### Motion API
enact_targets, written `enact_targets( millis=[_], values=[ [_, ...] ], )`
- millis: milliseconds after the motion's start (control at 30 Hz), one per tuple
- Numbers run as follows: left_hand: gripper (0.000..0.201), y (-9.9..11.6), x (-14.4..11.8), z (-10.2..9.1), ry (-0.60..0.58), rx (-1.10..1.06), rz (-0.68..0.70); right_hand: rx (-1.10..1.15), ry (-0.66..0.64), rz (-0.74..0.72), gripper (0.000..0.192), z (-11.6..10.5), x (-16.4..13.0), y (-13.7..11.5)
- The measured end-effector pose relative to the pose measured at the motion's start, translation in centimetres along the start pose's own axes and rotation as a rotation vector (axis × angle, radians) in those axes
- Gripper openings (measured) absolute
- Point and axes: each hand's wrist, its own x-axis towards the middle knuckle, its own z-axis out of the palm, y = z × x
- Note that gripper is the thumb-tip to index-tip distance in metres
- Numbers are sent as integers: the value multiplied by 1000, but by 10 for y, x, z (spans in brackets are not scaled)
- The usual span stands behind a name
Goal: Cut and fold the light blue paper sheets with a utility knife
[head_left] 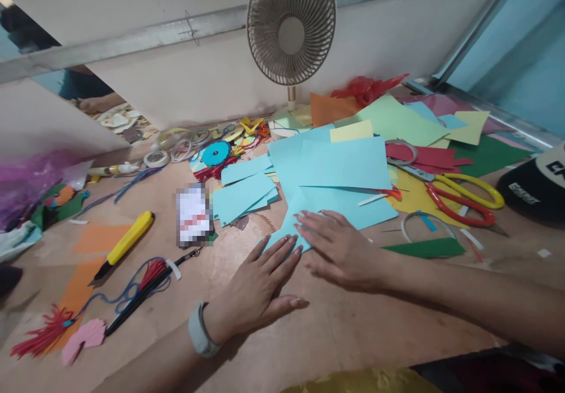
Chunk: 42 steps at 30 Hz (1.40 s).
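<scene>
**Two hands flat on a light blue paper sheet amid craft clutter**

While both hands lay low in the centre of the frame, the left hand (260, 284) rested palm down on the brown table (335, 334), its fingers (282, 249) spread narrowly and straight, the tips touching the lower corner of a light blue paper sheet (339, 205). The right hand (342, 249) lay flat on the same sheet just to the right, fingers together and extended, holding nothing. A pale wristband (199, 329) circled the left wrist.

Above the sheet sat a larger stack of light blue paper (335, 160), and to its left a pile of smaller blue pieces (245, 193). Red and yellow scissors (459, 196) lay right of centre on coloured paper scraps. A yellow utility knife (126, 243) lay at left. A beige desk fan (291, 28) stood at top centre.

At the right edge a black cap (536, 184) was cut off by the frame; its white lettering was only partly visible and could not be read. A small white card (193, 215) left of centre was blurred, so its print was illegible. Tape rolls (174, 149) at upper left were small and hard to make out. The right forearm ran out of the frame at lower right.
</scene>
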Motion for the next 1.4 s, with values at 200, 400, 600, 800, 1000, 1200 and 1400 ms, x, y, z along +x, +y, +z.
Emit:
enact_targets(
  millis=[200, 400, 600, 800, 1000, 1200, 1400],
  values=[
    [83, 0, -1, 1, 3, -29, -3, -18, -243, -79, 90, 10, -12, -9],
    [85, 0, -1, 0, -6, -66, -25, -48, -250, -102, 101, 5, -17, 0],
    [89, -2, -6, -9, -89, -90, -14, -149, -215, -80, 102, -1, -31, 13],
    [92, -3, -33, -16, -157, -61, -52, -170, -224, -85, 99, -1, -32, 14],
    [94, -3, -54, -21, -173, -58, -92, -223, -200, -88, 100, -5, -39, 22],
    [92, -1, -55, -21, -157, -31, -91, -277, -156, -33, 97, -10, -24, 2],
    [92, -1, -56, -19, -94, 23, -67, -36, -370, -130, 98, 0, 10, -40]
  ],
)
